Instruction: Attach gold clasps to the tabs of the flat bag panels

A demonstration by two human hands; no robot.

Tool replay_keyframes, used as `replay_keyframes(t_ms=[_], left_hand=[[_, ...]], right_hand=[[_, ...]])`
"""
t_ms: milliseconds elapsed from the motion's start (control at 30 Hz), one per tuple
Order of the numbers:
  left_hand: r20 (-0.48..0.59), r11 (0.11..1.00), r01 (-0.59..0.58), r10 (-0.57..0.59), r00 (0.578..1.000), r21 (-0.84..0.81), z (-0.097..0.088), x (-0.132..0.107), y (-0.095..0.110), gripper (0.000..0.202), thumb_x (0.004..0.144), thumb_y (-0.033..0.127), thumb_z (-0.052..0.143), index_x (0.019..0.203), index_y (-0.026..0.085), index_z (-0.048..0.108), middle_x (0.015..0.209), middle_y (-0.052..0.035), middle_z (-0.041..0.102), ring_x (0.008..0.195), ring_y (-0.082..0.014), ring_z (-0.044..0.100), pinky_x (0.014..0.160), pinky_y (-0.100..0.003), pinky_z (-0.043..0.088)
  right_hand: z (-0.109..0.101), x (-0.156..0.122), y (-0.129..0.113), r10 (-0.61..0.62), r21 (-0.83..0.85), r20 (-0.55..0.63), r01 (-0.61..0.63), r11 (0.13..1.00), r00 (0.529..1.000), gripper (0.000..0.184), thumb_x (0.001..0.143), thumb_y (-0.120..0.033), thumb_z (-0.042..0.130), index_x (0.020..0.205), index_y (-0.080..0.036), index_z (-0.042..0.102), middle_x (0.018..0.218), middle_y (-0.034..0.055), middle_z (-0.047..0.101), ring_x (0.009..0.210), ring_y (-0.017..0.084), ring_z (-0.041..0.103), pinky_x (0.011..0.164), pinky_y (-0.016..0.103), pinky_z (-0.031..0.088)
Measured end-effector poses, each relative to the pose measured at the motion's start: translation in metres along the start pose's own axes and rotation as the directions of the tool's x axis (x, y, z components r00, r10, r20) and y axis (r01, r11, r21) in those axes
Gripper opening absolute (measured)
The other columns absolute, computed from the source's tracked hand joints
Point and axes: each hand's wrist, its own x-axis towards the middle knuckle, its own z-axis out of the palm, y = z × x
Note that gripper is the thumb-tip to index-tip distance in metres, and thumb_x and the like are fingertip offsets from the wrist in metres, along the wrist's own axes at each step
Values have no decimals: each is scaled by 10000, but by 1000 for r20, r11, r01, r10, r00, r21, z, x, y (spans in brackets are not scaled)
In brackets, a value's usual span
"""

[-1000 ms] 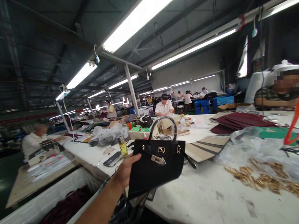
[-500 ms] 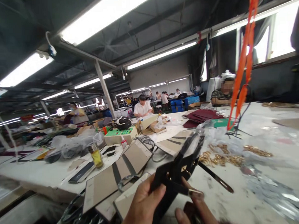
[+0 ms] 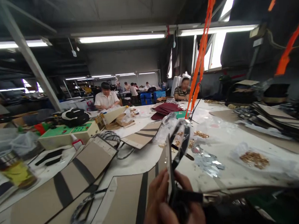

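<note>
A glass bottle [image 3: 18, 175] with a silver top stands at the far left of the white desk [image 3: 135, 164], and it has yellow drink-like water in it. A little red bottle [image 3: 77, 143] with a white tip is by a cream machine [image 3: 72, 137] with a green top. On the right, small gold metal bits [image 3: 254, 160] sit in a heap with a thin see-through plastic bag [image 3: 235, 153]; I cannot tell if they are in it or on it. More gold bits [image 3: 201, 134] and some shiny silver bits [image 3: 210, 164] lie nearer the middle. Far back are blue boxes [image 3: 146, 98], too far off to see what is in them. The marks on the machine's green top are too small to read. Low in the middle is a black handbag [image 3: 170, 162], turned so its thin side shows, with its handle [image 3: 183, 143] sticking up. The left hand [image 3: 155, 200] has its fingers pressed flat and close together on one side of the bag. The right hand [image 3: 196, 215] has its fingers bent around the other side, so the bag is squeezed between both hands. A dark strap [image 3: 190, 196] sticks out to the right, over the right hand.
</note>
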Motion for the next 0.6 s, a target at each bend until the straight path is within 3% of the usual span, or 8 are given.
replay_keyframes(t_ms=[67, 167, 233, 300, 400, 500, 600], left_hand=[[-73, 997, -31, 26, 997, -67, 5, 9, 4, 731, 1064, 616, 329, 1705, 345, 107, 1764, -64, 214, 1591, -395, 276, 1255, -565, 377], [-190, 996, -40, 24, 981, -83, 6, 13, -1, 754, 1027, 640, 472, 1680, 341, 240, 1685, -101, 392, 1517, -374, 426, 1222, -516, 430], [-244, 1000, -3, 1, 970, -8, 0, 9, -11, 657, 1002, 545, 585, 1608, 362, 407, 1599, -94, 511, 1439, -348, 528, 1168, -474, 496], [-303, 995, 23, 6, 953, 93, -9, 2, -24, 536, 973, 446, 647, 1495, 366, 560, 1507, -86, 600, 1358, -322, 603, 1110, -439, 549], [-379, 979, 42, 37, 925, 198, -23, -5, -38, 450, 933, 376, 690, 1382, 366, 662, 1418, -76, 664, 1277, -298, 655, 1067, -412, 581], [-434, 974, 76, 24, 901, 213, -38, -5, -37, 426, 927, 374, 704, 1352, 381, 680, 1419, -57, 665, 1257, -288, 667, 1066, -400, 582], [-487, 973, 77, 40, 873, 219, -54, 2, -27, 411, 950, 371, 680, 1361, 380, 666, 1441, -46, 646, 1261, -275, 663, 1088, -391, 565]], right_hand=[[-10, 11, 3, 165, 94, -132, -153, 984, 977, 382, 836, -402, 802, 1174, -226, 779, 966, 90, 795, 958, 333, 760, 790, 389, 641], [-29, 33, 9, 365, 261, -265, -298, 918, 892, 251, 856, -441, 778, 962, -214, 775, 854, 88, 802, 797, 314, 769, 684, 386, 634], [-44, 49, 9, 403, 317, -304, -307, 897, 863, 251, 865, -459, 746, 929, -216, 748, 768, 62, 790, 656, 290, 749, 605, 389, 617], [-59, 66, 6, 399, 362, -320, -279, 890, 859, 262, 872, -468, 700, 925, -213, 736, 695, 40, 770, 576, 280, 726, 563, 396, 601], [-76, 91, -9, 302, 382, -279, -183, 906, 912, 294, 892, -473, 638, 868, -200, 744, 620, 37, 735, 622, 296, 741, 571, 393, 597], [-84, 111, -29, 204, 350, -247, -108, 930, 947, 290, 885, -443, 629, 806, -195, 756, 560, 40, 697, 698, 312, 756, 609, 386, 603], [-87, 124, -47, 185, 336, -229, -101, 937, 956, 269, 857, -422, 645, 790, -193, 769, 553, 48, 695, 702, 320, 754, 628, 398, 606]])
